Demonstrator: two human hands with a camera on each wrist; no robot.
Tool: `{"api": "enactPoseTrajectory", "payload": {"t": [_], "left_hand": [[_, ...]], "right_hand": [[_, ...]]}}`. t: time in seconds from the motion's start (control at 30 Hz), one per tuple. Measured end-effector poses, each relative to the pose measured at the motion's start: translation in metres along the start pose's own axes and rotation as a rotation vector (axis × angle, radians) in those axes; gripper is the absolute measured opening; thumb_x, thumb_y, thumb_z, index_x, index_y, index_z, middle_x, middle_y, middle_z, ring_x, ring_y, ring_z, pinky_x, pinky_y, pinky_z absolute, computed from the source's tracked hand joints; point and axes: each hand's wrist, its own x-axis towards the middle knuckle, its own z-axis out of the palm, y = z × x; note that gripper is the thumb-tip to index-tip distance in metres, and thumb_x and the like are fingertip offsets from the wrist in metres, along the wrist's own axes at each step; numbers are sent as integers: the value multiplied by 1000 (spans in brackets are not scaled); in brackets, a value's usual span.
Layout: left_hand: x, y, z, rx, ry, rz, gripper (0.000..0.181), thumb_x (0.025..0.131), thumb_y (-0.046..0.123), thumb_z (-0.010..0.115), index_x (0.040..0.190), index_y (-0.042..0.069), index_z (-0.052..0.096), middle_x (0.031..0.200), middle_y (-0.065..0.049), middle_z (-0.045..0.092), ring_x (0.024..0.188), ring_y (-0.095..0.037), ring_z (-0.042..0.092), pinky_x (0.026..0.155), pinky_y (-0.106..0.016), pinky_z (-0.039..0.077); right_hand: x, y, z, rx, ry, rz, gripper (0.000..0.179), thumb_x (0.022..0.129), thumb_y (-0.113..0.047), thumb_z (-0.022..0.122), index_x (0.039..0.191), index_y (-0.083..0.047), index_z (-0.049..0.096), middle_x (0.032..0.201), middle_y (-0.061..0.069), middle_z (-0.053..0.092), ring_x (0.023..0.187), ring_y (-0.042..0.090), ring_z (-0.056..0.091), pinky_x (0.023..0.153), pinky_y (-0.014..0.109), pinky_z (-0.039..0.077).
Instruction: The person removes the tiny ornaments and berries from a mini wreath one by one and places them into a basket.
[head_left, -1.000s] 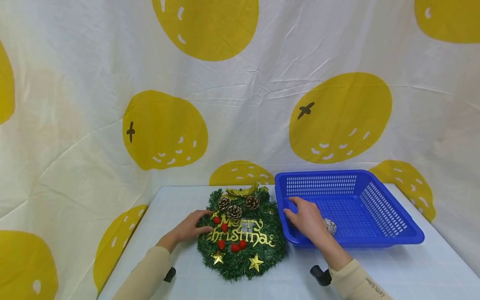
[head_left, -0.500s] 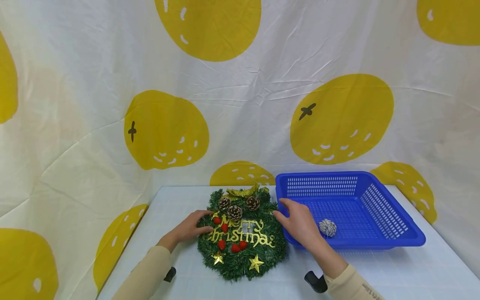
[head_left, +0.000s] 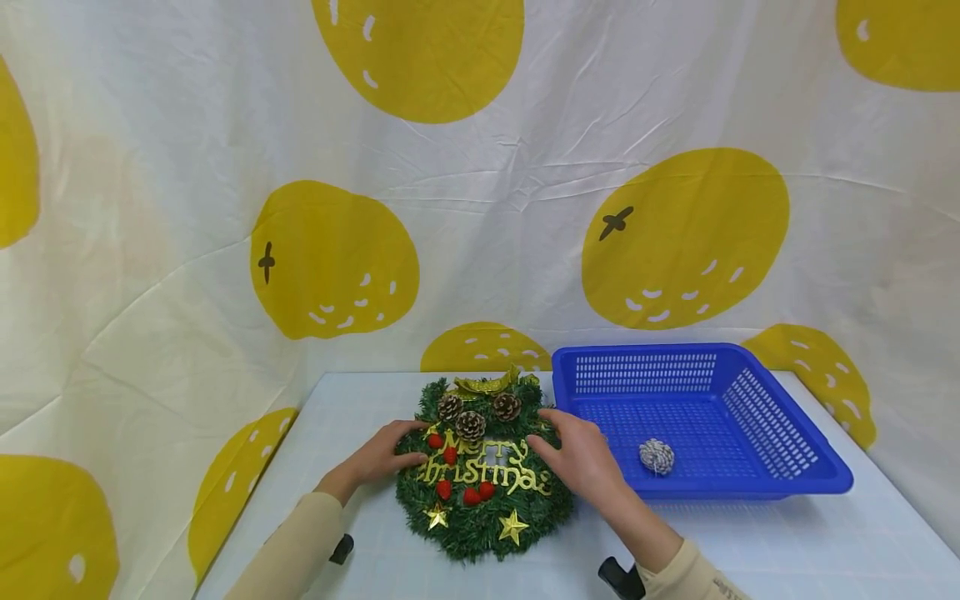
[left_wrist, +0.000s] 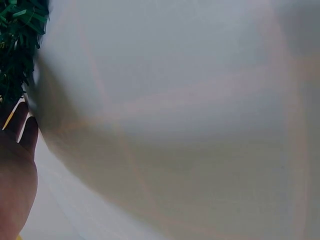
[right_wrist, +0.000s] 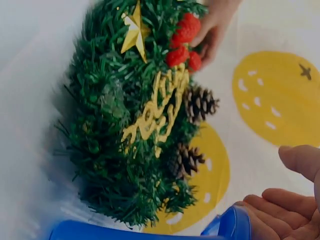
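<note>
Landmark: blue basket [head_left: 750, 485]; sides as in the head view.
Wreath [head_left: 491, 515]: lies face up just left of the basket.
Left hand [head_left: 381, 454]: across the wreath from the basket; thumb and fingers parted, fingers nearly straight, resting at the outer edge, no clear grip.
Right hand [head_left: 579, 454]: at the basket's left wall, over the wreath's near-basket edge; thumb and fingers well spread, nothing held.
Gold lettering [head_left: 471, 475]: its basket-side end sits close to the right thumb — a low sweep could snag a thin letter and bend it.
Slip risk: a push away from the basket might turn the wreath, the left hand's contact looking light.
White pine cone [head_left: 657, 457]: inside the basket, by the near wall; an elbow bump to the rim could probably roll it.
</note>
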Motion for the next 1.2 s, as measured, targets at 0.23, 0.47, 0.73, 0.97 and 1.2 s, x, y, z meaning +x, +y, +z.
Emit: {"api": "enactPoseTrajectory", "payload": {"t": [0.23, 0.47, 0.73, 0.97, 1.2], "left_hand": [[0, 0, 0, -3, -3, 1, 64, 93, 46, 64, 144, 12, 47, 144, -16, 45, 134, -40, 38, 105, -61, 32], [-2, 0, -1, -4, -7, 2, 63, 93, 44, 64, 144, 11, 47, 144, -17, 45, 134, -40, 38, 105, -61, 32], [-2, 0, 0, -17, -3, -3, 64, 93, 46, 64, 145, 12, 46, 144, -17, 45, 134, -40, 38, 105, -61, 32], [-2, -1, 1, -14, -8, -10, 65, 93, 47, 63, 145, 12, 46, 145, -17, 44, 135, -41, 37, 105, -62, 31], [0, -2, 0, 4, -16, 3, 64, 94, 47, 63, 145, 12, 45, 145, -17, 44, 134, -40, 38, 105, -61, 32]], "right_hand": [[-2, -3, 5, 45, -80, -58, 48, 92, -27, 71, 133, -5, 59, 125, 15, 64, 104, 33, 65, 83, 47, 54], [-6, -5, 13, 65, -127, -126, 50, 90, -27, 72, 133, -5, 60, 127, 14, 63, 106, 31, 65, 83, 46, 54], [-9, -4, 28, 115, -175, -165, 48, 92, -29, 70, 134, -7, 59, 127, 13, 63, 107, 31, 64, 82, 43, 54], [-13, 0, 46, 149, -211, -173, 44, 91, -26, 72, 128, -6, 60, 121, 11, 62, 107, 30, 62, 82, 41, 53], [-15, 1, 57, 160, -213, -168, 34, 91, -27, 72, 119, -10, 63, 112, 6, 63, 100, 25, 62, 80, 36, 53]]}}
